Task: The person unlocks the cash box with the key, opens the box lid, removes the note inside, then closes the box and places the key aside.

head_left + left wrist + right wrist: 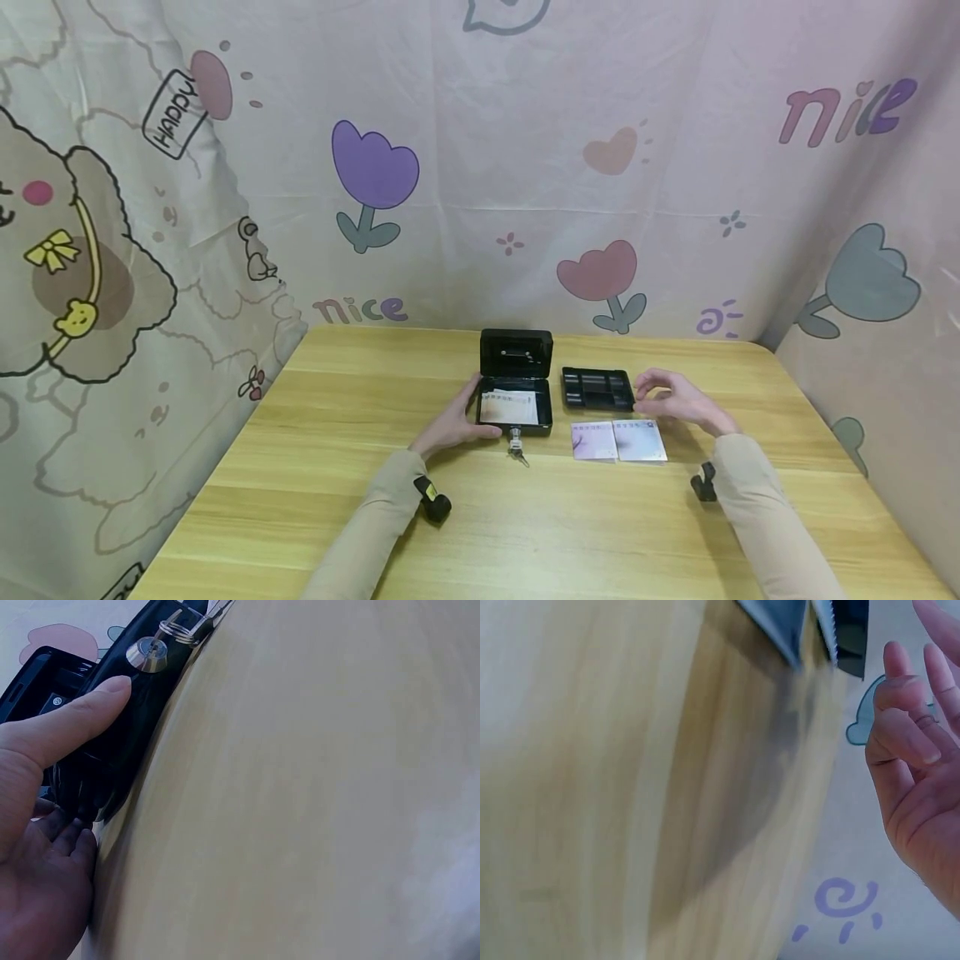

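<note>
A small black cash box (545,422) stands with its lid (495,367) raised and paper notes (508,408) lying inside. My left hand (453,427) grips its front left corner; in the left wrist view the thumb (97,712) presses the front wall beside the silver lock (147,655). Keys on a ring (517,447) hang from that lock. To the right of the box lies a black compartment tray (597,407). My right hand (678,398) is raised at the tray's right edge, its fingers loosely bent with nothing between them.
Two stacks of notes, one pinkish (593,441) and one bluish (639,440), lie side by side in front of the tray. The wooden table (540,533) ends at a printed cloth backdrop (465,167) behind and at both sides.
</note>
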Motion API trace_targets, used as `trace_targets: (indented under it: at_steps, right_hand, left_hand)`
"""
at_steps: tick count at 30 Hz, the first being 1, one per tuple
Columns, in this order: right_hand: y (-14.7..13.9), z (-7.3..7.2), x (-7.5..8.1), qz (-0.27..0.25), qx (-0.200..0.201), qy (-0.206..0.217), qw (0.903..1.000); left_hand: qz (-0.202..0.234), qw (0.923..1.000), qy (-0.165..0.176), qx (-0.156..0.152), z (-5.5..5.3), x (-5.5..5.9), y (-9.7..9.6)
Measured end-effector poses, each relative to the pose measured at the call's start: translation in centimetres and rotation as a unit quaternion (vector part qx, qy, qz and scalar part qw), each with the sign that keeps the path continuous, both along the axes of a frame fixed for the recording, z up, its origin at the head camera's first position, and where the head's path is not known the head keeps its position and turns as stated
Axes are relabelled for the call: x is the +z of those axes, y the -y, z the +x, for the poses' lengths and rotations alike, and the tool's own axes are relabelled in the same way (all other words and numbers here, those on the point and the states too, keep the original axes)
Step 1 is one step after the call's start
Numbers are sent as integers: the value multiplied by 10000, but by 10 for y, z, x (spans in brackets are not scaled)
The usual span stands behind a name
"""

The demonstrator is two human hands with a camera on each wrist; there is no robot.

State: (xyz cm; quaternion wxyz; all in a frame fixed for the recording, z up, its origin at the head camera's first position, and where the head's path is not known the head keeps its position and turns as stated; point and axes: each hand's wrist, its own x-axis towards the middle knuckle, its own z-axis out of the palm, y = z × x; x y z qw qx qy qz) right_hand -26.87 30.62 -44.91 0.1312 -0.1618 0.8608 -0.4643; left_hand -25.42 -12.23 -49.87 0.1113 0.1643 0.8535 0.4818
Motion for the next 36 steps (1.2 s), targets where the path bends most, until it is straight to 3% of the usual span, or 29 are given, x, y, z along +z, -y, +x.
trace_targets:
  at_steps: [5, 20, 29, 36]
  right_hand:
    - [8, 0, 3, -75, -74, 11, 9999]
    - [42, -1, 14, -332, 389, -41, 9987]
    - [69, -1, 14, -497, 931, -309, 9939]
    - [88, -2, 11, -678, 1138, -335, 9906]
  left_hand:
    - [27, 10000, 4, -46, 0, 1, 0]
    - [-6, 10000, 6, -26, -1, 1, 0]
    - [110, 9999, 78, 1, -3, -2, 0]
    - [171, 9998, 45, -26, -3, -2, -1]
